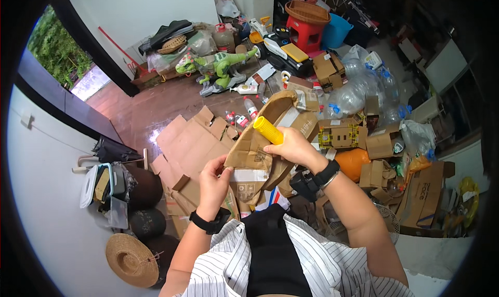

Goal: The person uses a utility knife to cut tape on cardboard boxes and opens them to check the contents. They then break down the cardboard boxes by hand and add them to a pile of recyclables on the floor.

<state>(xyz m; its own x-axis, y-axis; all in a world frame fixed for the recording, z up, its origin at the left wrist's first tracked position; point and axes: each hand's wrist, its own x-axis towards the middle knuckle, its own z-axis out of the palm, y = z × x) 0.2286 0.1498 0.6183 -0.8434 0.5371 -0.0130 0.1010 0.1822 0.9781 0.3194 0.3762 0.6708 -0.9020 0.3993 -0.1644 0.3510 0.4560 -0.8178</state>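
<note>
My left hand (213,181) is closed on the left edge of a brown cardboard piece (247,159), thumb and fingers pinching it. The cardboard is bent and curved, with printed marks and a pale tape strip. My right hand (297,150) grips a bright yellow ribbed tube (268,130), which slants up and left across the cardboard. The thumb lies along the tube's lower end; whether those fingers also hold cardboard is hidden. Beneath, flattened cardboard sheets (195,143) cover the floor.
Large clear plastic bottles (345,99) and opened boxes (384,143) crowd the right. A green toy dinosaur (221,68) and a toy vehicle (286,52) stand farther off. A red stool (305,33) is at the back. At left are dark jars (143,188) and a straw hat (132,260).
</note>
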